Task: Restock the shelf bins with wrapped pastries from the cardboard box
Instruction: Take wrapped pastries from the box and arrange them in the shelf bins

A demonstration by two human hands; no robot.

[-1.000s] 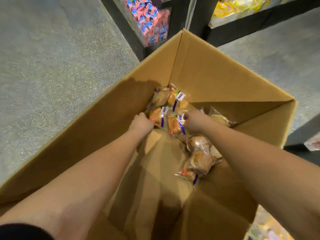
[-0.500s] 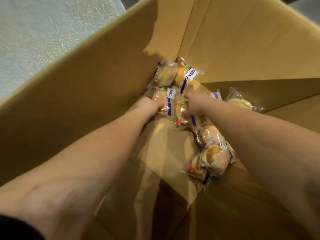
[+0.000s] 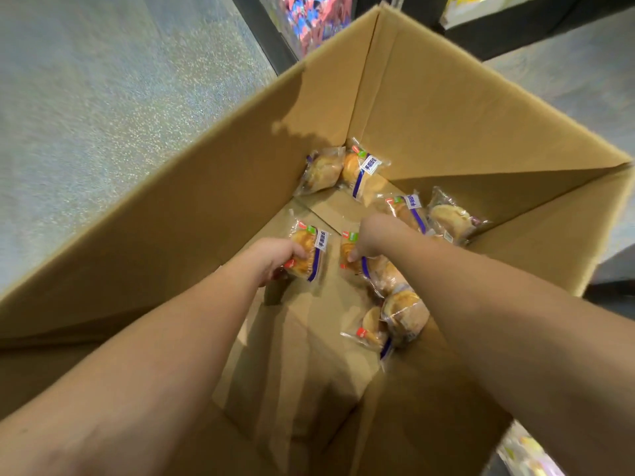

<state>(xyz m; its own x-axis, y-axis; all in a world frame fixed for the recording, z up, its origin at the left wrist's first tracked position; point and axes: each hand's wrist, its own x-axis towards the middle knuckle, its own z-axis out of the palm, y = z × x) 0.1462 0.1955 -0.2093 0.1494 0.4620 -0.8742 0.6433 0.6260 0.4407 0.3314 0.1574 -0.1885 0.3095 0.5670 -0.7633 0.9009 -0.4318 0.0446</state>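
One cardboard box (image 3: pixel 429 108) stands open. Inside it I count eight wrapped pastries (image 3: pixel 360 170): two at 12 o'clock, two at 2 o'clock, two in the middle, two at 5 o'clock. Two hands reach in: left hand (image 3: pixel 278 255), right hand (image 3: pixel 372 237).

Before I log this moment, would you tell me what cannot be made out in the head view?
- Shelf bins: cut off by the top edge and blurred; how full they are cannot be told.
- Pastry under the right hand: half covered by the hand and forearm.
- Pastry count: the wrapped pastries by the right forearm overlap, so no exact number.
- Label print on the pastry in the left hand: too small to read.
- Cardboard box: its near wall is hidden by both arms.
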